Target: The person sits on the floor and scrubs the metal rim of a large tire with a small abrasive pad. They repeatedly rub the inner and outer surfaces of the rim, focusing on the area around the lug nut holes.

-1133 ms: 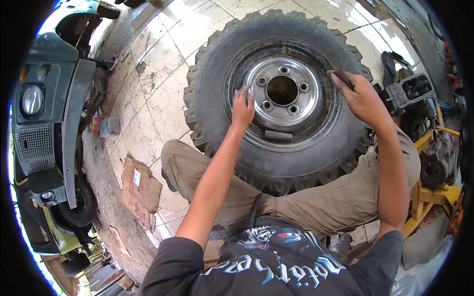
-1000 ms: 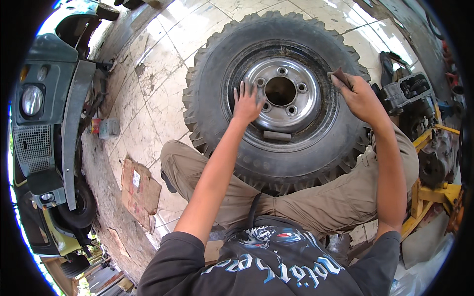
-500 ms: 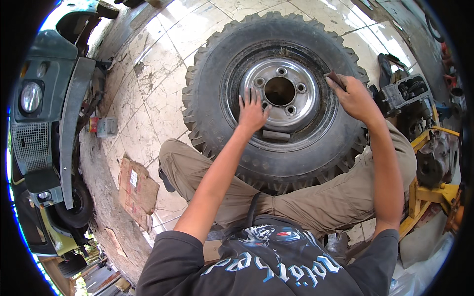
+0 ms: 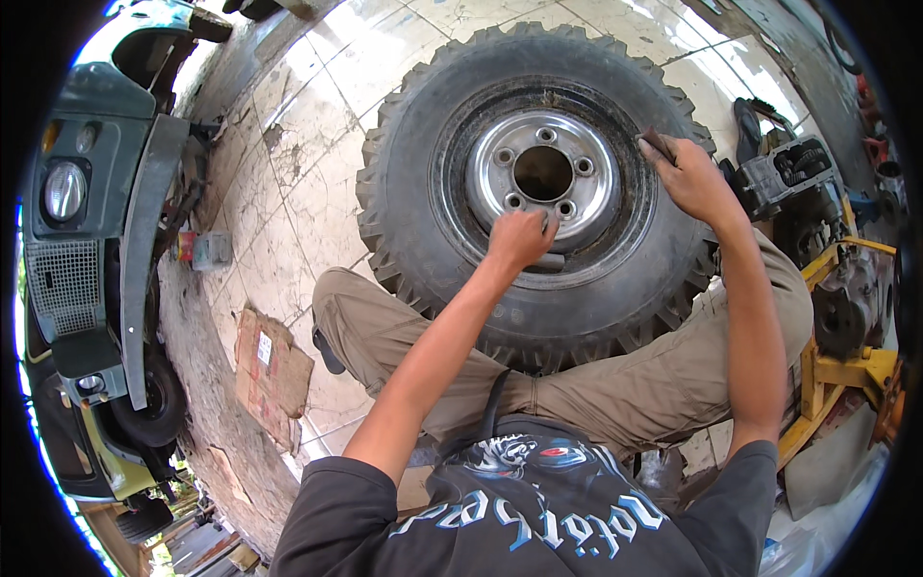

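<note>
Left hand (image 4: 522,238) curls over the rim (image 4: 589,198) (hold unclear); right hand (image 4: 692,180) pinches a brown piece (image 4: 658,145).

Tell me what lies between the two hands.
In the head view, part of the silver wheel centre and the dark ring around it lie between left hand and right hand.

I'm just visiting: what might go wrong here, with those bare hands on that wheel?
The left hand is right beside the small grey piece lying on the wheel, so a stray move might knock it aside.

Its bare knuckles, close to the bolt holes in the silver wheel centre, could get scraped.

The right hand pinches a thin brown piece, which might slip from its grip.
</note>
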Motion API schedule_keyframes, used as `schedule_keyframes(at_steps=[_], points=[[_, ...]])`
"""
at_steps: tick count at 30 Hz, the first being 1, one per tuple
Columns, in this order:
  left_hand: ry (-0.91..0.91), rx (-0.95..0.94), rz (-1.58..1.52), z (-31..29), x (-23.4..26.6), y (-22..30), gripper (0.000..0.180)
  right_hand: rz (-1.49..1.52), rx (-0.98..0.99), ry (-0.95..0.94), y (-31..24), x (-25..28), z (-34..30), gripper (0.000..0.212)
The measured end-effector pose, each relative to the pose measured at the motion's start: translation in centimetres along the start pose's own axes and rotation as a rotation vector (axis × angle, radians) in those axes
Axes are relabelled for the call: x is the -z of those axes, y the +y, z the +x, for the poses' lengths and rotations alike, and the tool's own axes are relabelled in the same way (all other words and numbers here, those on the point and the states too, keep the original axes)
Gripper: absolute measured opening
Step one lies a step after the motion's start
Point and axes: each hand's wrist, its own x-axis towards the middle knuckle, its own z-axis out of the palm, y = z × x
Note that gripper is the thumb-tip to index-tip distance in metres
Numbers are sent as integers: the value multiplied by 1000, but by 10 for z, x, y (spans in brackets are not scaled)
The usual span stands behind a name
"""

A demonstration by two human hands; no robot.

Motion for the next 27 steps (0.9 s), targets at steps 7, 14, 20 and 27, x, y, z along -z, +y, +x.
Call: schedule_keyframes(at_steps=[7, 14, 20, 27], points=[[500, -138, 461, -16, -39, -76, 38, -18, -2, -48, -15, -2, 0, 34], [302, -69, -150, -18, 7, -74, 35, -59, -53, -50, 3, -8, 0, 36], [230, -57, 401, -28, -24, -76, 55, -47, -23, -68, 5, -17, -2, 37], [-151, 68, -84, 7, 17, -13, 52, -68, -109, -141, 14, -22, -6, 36]])
